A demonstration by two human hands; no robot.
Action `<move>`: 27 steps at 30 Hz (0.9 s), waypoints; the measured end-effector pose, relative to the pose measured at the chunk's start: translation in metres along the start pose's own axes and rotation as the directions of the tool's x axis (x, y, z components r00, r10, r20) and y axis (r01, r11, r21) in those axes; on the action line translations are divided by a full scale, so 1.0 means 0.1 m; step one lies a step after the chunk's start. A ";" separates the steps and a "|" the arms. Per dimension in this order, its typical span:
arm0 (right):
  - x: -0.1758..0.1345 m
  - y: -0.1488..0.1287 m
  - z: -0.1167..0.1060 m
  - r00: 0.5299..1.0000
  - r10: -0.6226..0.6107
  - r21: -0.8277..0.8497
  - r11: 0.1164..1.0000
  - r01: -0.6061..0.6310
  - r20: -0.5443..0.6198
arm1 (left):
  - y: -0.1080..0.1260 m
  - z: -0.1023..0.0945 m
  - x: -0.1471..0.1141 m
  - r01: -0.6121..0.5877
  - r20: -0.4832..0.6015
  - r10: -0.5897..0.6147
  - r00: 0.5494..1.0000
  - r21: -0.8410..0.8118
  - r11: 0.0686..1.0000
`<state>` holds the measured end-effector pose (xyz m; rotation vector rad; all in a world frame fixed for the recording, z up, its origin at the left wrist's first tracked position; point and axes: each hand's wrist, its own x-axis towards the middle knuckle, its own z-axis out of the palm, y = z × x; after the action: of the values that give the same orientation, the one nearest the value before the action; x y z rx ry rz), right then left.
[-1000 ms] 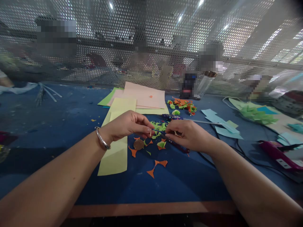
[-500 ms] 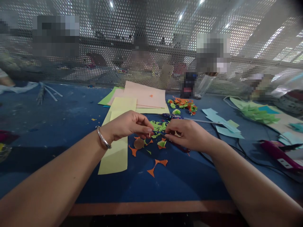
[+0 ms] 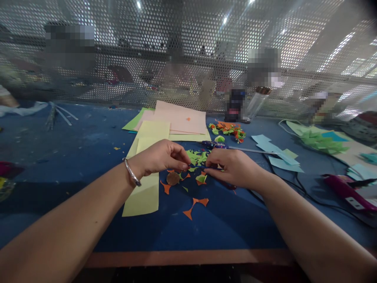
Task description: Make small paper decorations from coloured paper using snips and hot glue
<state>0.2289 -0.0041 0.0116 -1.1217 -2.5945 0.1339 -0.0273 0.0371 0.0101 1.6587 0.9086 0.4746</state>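
Note:
My left hand (image 3: pixel 169 158), with a silver bangle (image 3: pixel 132 173) on its wrist, is closed in a pinch above the paper scraps. A tiny dark reddish speck shows at its fingertips; I cannot make out what it is. Facing it, my right hand (image 3: pixel 228 166) is also closed, thumb against fingers, and what it may hold is hidden. Green paper scraps (image 3: pixel 196 157) lie behind and between the fingertips. Below my left hand are a round brown disc (image 3: pixel 172 178) and orange paper scraps (image 3: pixel 191 208). A pale yellow paper strip (image 3: pixel 141 200) runs under the left hand.
Stacked paper sheets (image 3: pixel 181 118) lie at the back, beside orange and green paper pieces (image 3: pixel 228 129). A blue-handled tool (image 3: pixel 215 145) lies behind my right hand. Light blue papers (image 3: pixel 282 161), black cables (image 3: pixel 306 194) and a magenta power strip (image 3: pixel 350 192) are on the right. A perforated metal screen (image 3: pixel 194 35) stands behind.
The thin dark blue piece that spanned my fingertips and the pale tip under my left fingers no longer show. My left hand has shifted slightly; my right hand is almost still.

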 end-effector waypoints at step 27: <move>0.00 -0.09 -0.09 0.998 -0.028 0.095 0.995 0.023 0.055 | 0.06 0.03 -0.03 0.035 0.019 -0.033 0.999 -0.125 0.992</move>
<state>0.2258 -0.0106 0.0214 -1.0657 -2.6205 0.2828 -0.0253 0.0328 0.0150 1.5293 0.8757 0.4834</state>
